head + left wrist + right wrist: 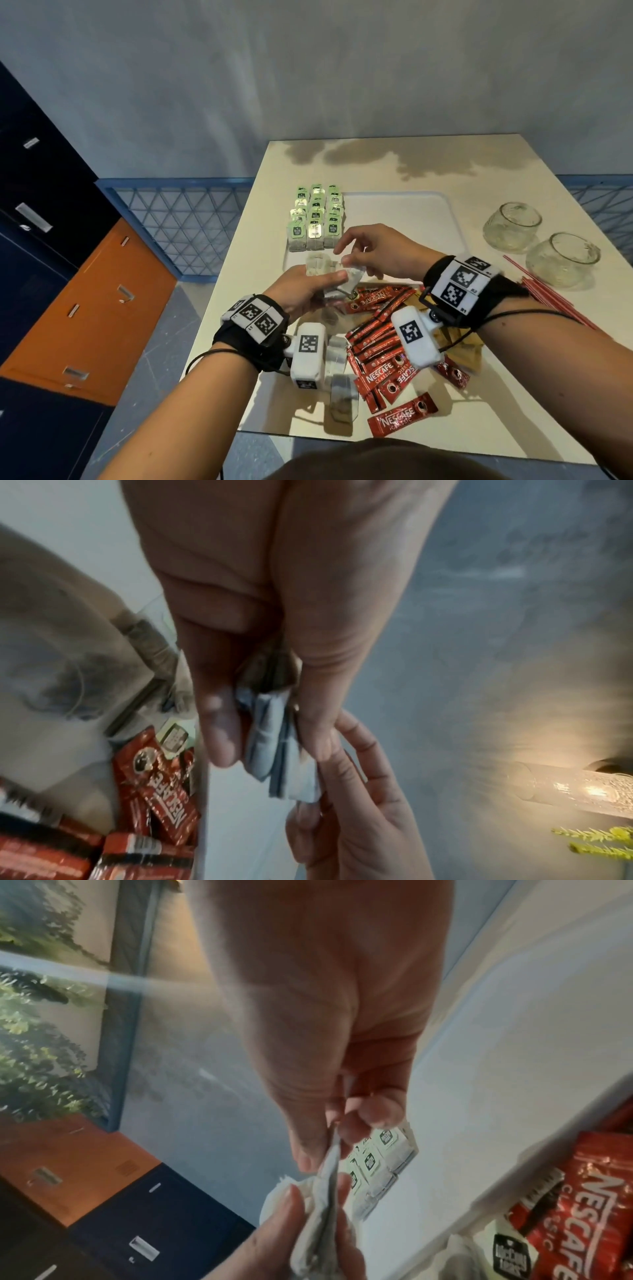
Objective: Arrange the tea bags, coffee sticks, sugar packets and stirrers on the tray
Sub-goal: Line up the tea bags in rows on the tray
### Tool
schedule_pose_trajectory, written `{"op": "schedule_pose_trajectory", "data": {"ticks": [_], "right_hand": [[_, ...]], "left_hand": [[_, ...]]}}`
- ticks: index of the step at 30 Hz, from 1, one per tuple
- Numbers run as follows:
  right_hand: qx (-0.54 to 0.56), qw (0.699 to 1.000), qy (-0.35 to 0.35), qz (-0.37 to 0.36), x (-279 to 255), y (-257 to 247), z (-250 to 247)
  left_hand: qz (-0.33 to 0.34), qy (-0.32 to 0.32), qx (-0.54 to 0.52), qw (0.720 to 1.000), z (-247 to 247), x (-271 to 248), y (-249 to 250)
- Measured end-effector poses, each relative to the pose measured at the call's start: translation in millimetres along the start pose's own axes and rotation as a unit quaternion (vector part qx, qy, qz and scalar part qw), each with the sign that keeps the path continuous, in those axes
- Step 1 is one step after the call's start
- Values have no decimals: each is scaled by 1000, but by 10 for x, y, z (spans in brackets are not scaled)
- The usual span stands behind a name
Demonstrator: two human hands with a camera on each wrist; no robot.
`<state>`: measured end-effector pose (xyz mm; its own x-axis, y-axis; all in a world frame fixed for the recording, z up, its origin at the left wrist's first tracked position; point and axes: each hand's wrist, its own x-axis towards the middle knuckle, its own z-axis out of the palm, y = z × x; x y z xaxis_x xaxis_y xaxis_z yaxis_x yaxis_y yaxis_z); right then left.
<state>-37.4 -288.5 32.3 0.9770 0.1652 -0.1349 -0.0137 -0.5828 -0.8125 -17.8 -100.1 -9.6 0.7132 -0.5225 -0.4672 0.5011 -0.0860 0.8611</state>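
With a small stack of tea bags [337, 279] gripped in the left hand [301, 291] and one pinched by the right hand [380, 255], strings could be snagged and the neat rows [317, 217] on the tray [442, 205] disturbed.

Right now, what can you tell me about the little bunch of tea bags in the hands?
The bunch of tea bags is a few thin, whitish, papery pouches pressed flat together, edges showing like pages. The left hand grips the bunch between thumb and fingers, and the right hand pinches its top end. It is held up above the white tray, near the neat rows of green-tagged tea bags. How many bags it holds cannot be told.
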Motion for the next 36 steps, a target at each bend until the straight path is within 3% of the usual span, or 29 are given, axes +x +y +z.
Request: {"op": "schedule_pose_trajectory", "data": {"ticks": [3,5,6,8,9,12,16,21,25,28,31,33,36], "right_hand": [[20,999,35,26,19,37,-23],[35,997,56,49,38,57,-8],[46,995,66,63,53,65,2],[76,990,79,90,94,74,24],[89,987,83,100,118,72,36],[112,983,93,114,184,63,59],[155,974,101,130,247,96,48],[214,965,60,137,312,96,43],[206,971,25,117,412,133,73],[126,986,20,108,521,207,124],[50,991,43,113,657,329,194],[4,991,61,120,776,424,223],[-31,989,79,122,861,495,257]], "left_hand": [[52,139,-5,989,-29,53,20],[127,240,104,957,-55,101,26],[166,260,185,933,-45,99,55],[216,243,318,891,79,40,132],[229,219,346,883,151,16,157],[240,184,352,886,275,31,133],[232,191,361,883,263,103,107],[222,210,386,870,155,180,138],[180,228,351,890,-12,281,163],[136,212,300,920,-174,368,161],[71,234,159,956,-395,451,171],[34,263,71,962,-591,501,205],[6,256,-69,964,-794,469,273]]}}
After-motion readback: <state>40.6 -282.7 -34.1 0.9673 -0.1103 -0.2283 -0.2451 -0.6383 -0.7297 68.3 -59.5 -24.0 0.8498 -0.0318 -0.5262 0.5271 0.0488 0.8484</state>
